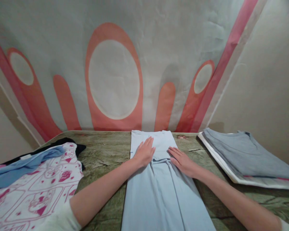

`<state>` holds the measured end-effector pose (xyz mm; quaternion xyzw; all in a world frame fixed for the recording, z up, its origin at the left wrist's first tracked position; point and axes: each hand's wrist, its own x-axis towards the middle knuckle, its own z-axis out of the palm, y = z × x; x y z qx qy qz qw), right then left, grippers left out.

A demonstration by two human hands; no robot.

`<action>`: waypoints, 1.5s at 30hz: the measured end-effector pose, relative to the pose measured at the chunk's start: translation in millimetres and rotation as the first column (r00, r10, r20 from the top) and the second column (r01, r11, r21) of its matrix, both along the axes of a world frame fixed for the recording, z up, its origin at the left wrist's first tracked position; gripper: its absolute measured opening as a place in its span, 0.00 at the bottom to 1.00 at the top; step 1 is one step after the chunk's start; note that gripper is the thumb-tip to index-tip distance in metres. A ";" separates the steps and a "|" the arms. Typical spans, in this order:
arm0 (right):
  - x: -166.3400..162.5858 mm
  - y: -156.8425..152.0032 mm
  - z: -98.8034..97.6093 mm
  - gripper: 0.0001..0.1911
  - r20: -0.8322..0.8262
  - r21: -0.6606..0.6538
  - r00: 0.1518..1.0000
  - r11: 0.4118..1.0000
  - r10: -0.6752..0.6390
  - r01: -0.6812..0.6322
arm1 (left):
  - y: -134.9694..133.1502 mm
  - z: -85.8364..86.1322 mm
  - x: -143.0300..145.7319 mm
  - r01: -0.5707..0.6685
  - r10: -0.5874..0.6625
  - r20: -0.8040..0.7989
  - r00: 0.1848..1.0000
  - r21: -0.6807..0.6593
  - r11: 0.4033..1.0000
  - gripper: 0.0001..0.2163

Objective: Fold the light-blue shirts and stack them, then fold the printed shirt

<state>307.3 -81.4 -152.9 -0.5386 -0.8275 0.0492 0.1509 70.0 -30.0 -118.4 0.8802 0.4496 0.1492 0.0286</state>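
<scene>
Head view: we see the pale blue garment (pixel 156 195) lying on the wood-patterned table (pixel 96 157) as a long strip running from 6 to 12 o'clock, a crosswise ridge at the centre of our dial. We judge the cloth light, soft and limp, neither slippery nor fragile, though prone to creasing; its side edges, taken with both hands, would offer the evenest hold. The left hand (pixel 144 153) lies flat on it at 11 o'clock, fingers extended and pinching nothing; the right hand (pixel 183 163) rests its straightened fingers on the edge at 2 o'clock, likewise gripping nothing. Farther out, at 8 to 9 o'clock, we note a pink-printed white garment (pixel 38 192) beside blue cloth (pixel 26 165); at 3 o'clock, a folded grey garment (pixel 236 150) over white cloth (pixel 227 173).
</scene>
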 end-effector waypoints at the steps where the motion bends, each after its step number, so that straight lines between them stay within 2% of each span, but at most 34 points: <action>1: 0.7 -16.8 -0.2 0.30 0.016 -0.024 1.000 1.000 0.005 -0.005 | -14.1 -1.3 -7.6 -0.002 0.002 -0.030 1.000 -0.026 1.000 0.24; 4: 1.1 -46.6 3.6 0.31 0.068 -0.059 0.998 0.998 -0.009 0.013 | -48.0 -6.6 -26.6 0.013 -0.020 -0.123 0.992 -0.052 0.999 0.25; 7: -2.0 -45.1 9.6 0.31 0.103 -0.055 0.994 0.998 -0.025 0.031 | -56.2 -9.5 -35.2 0.040 -0.039 -0.153 0.988 0.002 0.999 0.25; 10: -4.6 -25.0 12.5 0.32 0.126 -0.048 0.992 0.998 -0.032 0.038 | -39.1 -9.2 -35.3 0.042 -0.039 -0.163 0.986 0.011 0.999 0.25; 17: -0.4 36.6 8.7 0.31 0.159 -0.041 0.984 0.995 -0.080 0.088 | 25.2 -1.9 -26.6 0.035 -0.044 -0.194 0.980 -0.051 0.998 0.25; 19: -0.9 49.7 10.0 0.30 0.169 -0.022 0.977 0.991 -0.130 0.135 | 37.6 1.9 -21.7 -0.018 0.007 -0.199 0.980 -0.054 0.998 0.24; 21: -4.0 56.7 12.4 0.30 0.174 0.045 0.964 0.979 -0.202 0.198 | 43.2 3.7 -16.1 -0.113 0.110 -0.182 0.977 -0.005 0.994 0.23; 24: -14.3 51.6 12.7 0.29 0.163 0.154 0.950 0.958 -0.266 0.242 | 34.4 -1.6 -10.3 -0.184 0.190 -0.146 0.971 0.050 0.982 0.23; 26: -23.8 38.7 8.8 0.28 0.158 0.131 0.958 0.967 -0.237 0.218 | 18.8 -9.1 -10.9 -0.126 0.125 -0.153 0.980 0.007 0.992 0.22; 28: -33.0 22.3 3.4 0.29 0.151 0.053 0.972 0.984 -0.178 0.172 | 1.0 -15.5 -15.1 -0.026 0.019 -0.160 0.987 -0.040 0.999 0.23; 31: -41.5 2.9 -0.7 0.33 0.130 -0.013 0.985 0.993 -0.113 0.116 | -17.5 -16.9 -23.1 0.054 -0.063 -0.163 0.985 -0.055 0.997 0.24; 34: -42.3 1.0 2.6 0.34 0.126 -0.021 0.987 0.995 -0.099 0.102 | -17.9 -10.8 -26.1 0.039 -0.051 -0.180 0.982 -0.067 0.997 0.24; 41: -38.2 28.3 10.9 0.33 0.140 -0.045 0.982 0.990 -0.129 0.137 | 5.5 -4.1 -14.8 0.004 -0.021 -0.185 0.982 -0.096 0.995 0.24; 43: -37.5 28.8 11.7 0.32 0.135 -0.038 0.982 0.989 -0.134 0.140 | 1.0 -6.3 -14.3 -0.013 -0.006 -0.189 0.982 -0.103 0.995 0.25; 45: -37.0 24.0 12.1 0.33 0.132 -0.043 0.982 0.989 -0.138 0.145 | -10.4 -7.5 -19.0 0.027 -0.047 -0.192 0.980 -0.108 0.994 0.26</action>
